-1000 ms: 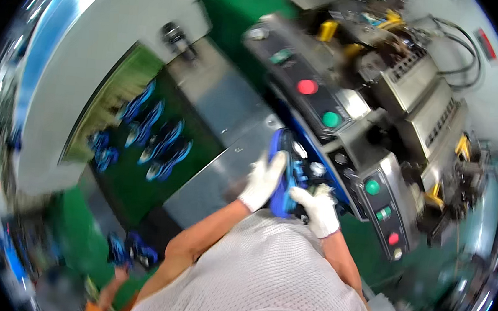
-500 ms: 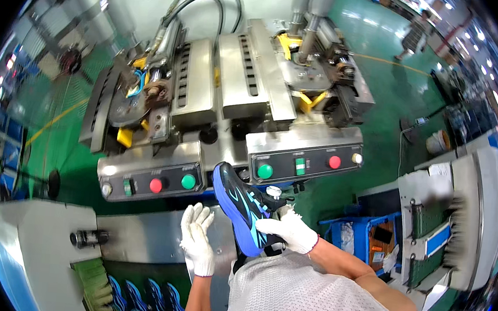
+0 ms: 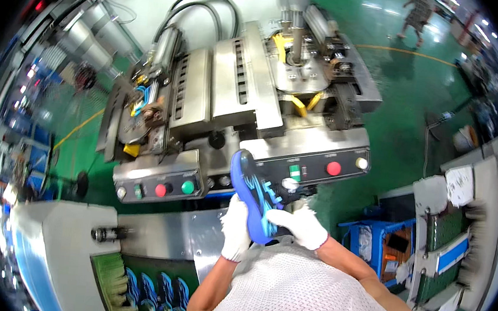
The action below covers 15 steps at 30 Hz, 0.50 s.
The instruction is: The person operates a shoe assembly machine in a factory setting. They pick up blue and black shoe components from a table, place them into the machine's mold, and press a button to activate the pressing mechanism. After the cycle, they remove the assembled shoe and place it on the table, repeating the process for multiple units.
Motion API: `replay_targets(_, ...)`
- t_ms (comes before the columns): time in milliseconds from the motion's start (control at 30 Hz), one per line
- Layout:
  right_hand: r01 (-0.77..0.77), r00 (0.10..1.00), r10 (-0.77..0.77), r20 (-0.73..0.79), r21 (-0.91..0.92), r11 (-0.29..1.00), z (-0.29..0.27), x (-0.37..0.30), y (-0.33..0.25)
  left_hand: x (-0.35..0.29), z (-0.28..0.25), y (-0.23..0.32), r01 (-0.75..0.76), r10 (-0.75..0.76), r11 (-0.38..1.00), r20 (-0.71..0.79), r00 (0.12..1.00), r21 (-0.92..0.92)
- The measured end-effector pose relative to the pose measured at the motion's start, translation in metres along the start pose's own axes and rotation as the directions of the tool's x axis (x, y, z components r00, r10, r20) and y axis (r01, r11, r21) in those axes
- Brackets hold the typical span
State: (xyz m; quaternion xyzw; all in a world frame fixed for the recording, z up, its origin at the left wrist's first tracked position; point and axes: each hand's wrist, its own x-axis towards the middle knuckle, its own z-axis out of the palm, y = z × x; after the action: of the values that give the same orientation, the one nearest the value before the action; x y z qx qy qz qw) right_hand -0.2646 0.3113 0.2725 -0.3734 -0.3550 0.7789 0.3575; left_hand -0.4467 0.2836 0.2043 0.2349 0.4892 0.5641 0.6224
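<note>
A black and light-blue sneaker (image 3: 251,198) with a violet-blue sole is held up in front of my body. Its toe points away from me, and the sole faces left. My right hand (image 3: 303,225), in a white knit glove, grips it on the right side near the heel, thumb on the upper. On the sole side, my left hand (image 3: 235,228), gloved the same way, is closed against the shoe; its fingertips are partly hidden behind the sole.
Ahead stands a two-station metal press machine (image 3: 225,88) with button panels (image 3: 319,170). At lower left, several similar shoes (image 3: 157,292) lie on a green conveyor (image 3: 186,265) beside a brush curtain (image 3: 110,285). A blue crate (image 3: 382,226) is at right. Someone (image 3: 418,19) walks far off.
My left hand was apart with its fingers spread; it has moved right and taken hold of the sneaker's sole side. The sneaker has turned, showing more sole. The view has shifted slightly.
</note>
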Motion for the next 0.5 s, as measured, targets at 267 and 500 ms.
replay_targets(267,-0.047,0.991,0.047,-0.127,-0.002,0.999,-0.008,-0.001,0.029,-0.015,-0.007,-0.003,-0.145,0.152,0.92,0.011,0.988,0.363)
replay_targets(500,-0.02,0.993,0.022,-0.118,0.017,1.0,0.008,-0.007,0.019,-0.028,-0.007,0.023,-0.154,0.143,0.908,0.058,0.988,0.39)
